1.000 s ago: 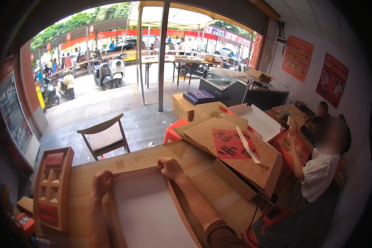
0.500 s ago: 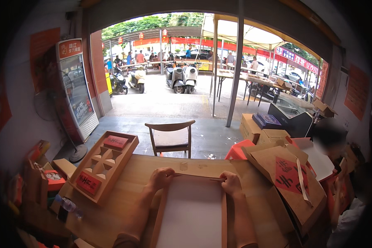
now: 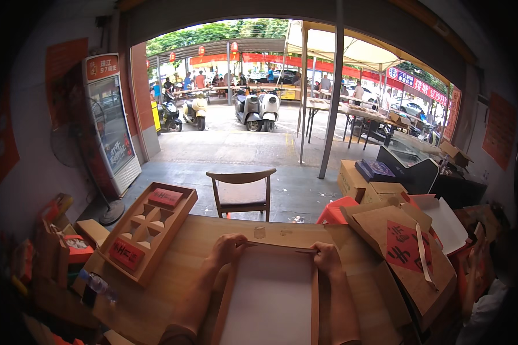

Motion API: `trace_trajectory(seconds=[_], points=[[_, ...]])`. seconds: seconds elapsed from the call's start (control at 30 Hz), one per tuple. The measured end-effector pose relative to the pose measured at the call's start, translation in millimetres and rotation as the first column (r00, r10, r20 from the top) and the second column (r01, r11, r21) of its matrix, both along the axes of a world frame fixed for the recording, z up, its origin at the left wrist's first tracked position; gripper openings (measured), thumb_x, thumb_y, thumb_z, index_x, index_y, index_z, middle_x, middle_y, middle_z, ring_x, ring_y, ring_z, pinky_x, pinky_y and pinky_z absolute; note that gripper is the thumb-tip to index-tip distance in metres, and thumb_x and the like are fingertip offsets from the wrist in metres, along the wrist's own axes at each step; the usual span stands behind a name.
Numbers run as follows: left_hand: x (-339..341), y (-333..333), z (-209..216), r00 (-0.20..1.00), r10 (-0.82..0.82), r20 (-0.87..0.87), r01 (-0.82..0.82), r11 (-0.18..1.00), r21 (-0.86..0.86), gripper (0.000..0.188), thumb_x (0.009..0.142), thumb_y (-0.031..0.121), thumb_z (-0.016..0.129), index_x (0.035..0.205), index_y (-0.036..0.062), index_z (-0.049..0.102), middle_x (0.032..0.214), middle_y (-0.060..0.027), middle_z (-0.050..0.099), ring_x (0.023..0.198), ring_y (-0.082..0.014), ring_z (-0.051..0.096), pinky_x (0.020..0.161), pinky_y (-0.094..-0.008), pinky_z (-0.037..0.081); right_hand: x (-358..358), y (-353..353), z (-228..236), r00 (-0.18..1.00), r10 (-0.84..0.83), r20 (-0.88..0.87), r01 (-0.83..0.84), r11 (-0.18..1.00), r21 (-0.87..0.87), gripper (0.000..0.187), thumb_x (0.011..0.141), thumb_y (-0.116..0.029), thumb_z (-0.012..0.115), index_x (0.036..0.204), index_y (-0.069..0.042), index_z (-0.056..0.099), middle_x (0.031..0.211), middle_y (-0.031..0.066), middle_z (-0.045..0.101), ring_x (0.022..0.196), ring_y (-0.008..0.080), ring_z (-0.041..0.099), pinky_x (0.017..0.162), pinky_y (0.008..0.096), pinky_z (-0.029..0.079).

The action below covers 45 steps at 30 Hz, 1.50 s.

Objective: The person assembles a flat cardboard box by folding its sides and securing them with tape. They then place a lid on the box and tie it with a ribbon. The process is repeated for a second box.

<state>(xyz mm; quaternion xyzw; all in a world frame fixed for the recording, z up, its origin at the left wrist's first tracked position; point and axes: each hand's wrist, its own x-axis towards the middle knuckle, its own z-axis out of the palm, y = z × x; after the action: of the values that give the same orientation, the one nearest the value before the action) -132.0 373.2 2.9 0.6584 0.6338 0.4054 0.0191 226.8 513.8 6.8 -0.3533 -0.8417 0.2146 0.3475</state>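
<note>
A long shallow cardboard box (image 3: 273, 299) with brown walls and a white inside lies in front of me on the wooden table. My left hand (image 3: 229, 248) pinches its far left corner, fingers closed on the rim. At the far right corner my right hand (image 3: 327, 257) grips the rim the same way. Between the hands, the far wall appears as a thin brown edge. Left of the box stands a divided gift box (image 3: 147, 230) with two red packets, one at each end, and open cardboard compartments between them.
A wooden chair (image 3: 242, 192) stands beyond the table (image 3: 195, 238). Stacked flat cardboard with a red label (image 3: 406, 247) lies at right, beside a person's arm (image 3: 475, 267). A plastic bottle (image 3: 98, 284) is at left. Farther off are a glass-door fridge (image 3: 112, 126) and parked scooters (image 3: 259, 109).
The whole view has shifted slightly, with the scene moving a little to the right. Both hands keep their hold on the box corners. The person at right has moved partly out of sight.
</note>
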Motion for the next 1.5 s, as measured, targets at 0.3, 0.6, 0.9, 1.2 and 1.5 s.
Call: trace_trajectory(seconds=[0.3, 0.6, 0.9, 1.2, 1.5], points=[[0.1, -0.9, 3.2, 1.0, -0.023, -0.011, 0.023, 1.0, -0.005, 0.006, 0.084, 0.012, 0.074, 0.088, 0.0075, 0.074, 0.086, -0.0136, 0.076, 0.081, -0.0335, 0.075, 0.074, -0.0421, 0.059, -4.4, -1.8, 1.0, 0.995, -0.085, 0.05, 0.083, 0.995, 0.048, 0.012, 0.077, 0.001, 0.06, 0.088, -0.003, 0.066, 0.087, 0.0238, 0.072, 0.089, 0.0435, 0.072, 0.08, 0.0506, 0.058], [0.9, -0.3, 9.3, 0.998, -0.015, -0.058, 0.014, 1.0, -0.026, 0.01, 0.081, 0.016, 0.078, 0.083, 0.0066, 0.073, 0.08, -0.0133, 0.075, 0.076, -0.0327, 0.075, 0.071, -0.0414, 0.06, -4.8, 5.6, -10.2, 0.995, -0.041, 0.095, 0.035, 0.997, 0.07, 0.007, 0.074, 0.001, 0.06, 0.079, -0.003, 0.061, 0.083, 0.0171, 0.064, 0.085, 0.0407, 0.066, 0.075, 0.048, 0.053], [6.3, -3.1, 16.1, 0.984, -0.023, -0.176, 0.006, 0.995, -0.096, 0.01, 0.08, 0.014, 0.071, 0.079, 0.0049, 0.068, 0.081, -0.0164, 0.072, 0.078, -0.0373, 0.072, 0.071, -0.0465, 0.058, -14.9, -3.3, -0.2, 0.973, -0.12, 0.197, 0.119, 0.993, 0.018, 0.007, 0.075, -0.011, 0.067, 0.073, -0.006, 0.063, 0.088, 0.0132, 0.066, 0.087, 0.0376, 0.068, 0.078, 0.0468, 0.056], [23.7, 6.2, -0.3, 0.898, 0.005, -0.439, -0.043, 0.996, -0.076, 0.013, 0.082, 0.013, 0.064, 0.076, 0.0044, 0.072, 0.091, -0.0147, 0.07, 0.081, -0.0372, 0.073, 0.076, -0.0474, 0.06, -29.5, 2.4, -29.8, 0.939, -0.279, 0.203, 0.252, 0.957, 0.146, 0.004, 0.075, -0.01, 0.066, 0.074, -0.007, 0.066, 0.092, 0.0144, 0.068, 0.088, 0.0401, 0.069, 0.078, 0.0492, 0.057], [44.9, 13.7, -21.7, 0.832, 0.209, -0.514, -0.281, 0.958, -0.066, 0.018, 0.083, 0.01, 0.061, 0.075, 0.0045, 0.076, 0.091, -0.0152, 0.072, 0.083, -0.0354, 0.076, 0.079, -0.0454, 0.062, -36.2, -9.6, -21.1, 0.89, -0.331, 0.314, 0.288, 0.941, 0.176, 0.008, 0.077, -0.011, 0.068, 0.083, -0.008, 0.072, 0.101, 0.0135, 0.07, 0.095, 0.0377, 0.072, 0.083, 0.0463, 0.06]])
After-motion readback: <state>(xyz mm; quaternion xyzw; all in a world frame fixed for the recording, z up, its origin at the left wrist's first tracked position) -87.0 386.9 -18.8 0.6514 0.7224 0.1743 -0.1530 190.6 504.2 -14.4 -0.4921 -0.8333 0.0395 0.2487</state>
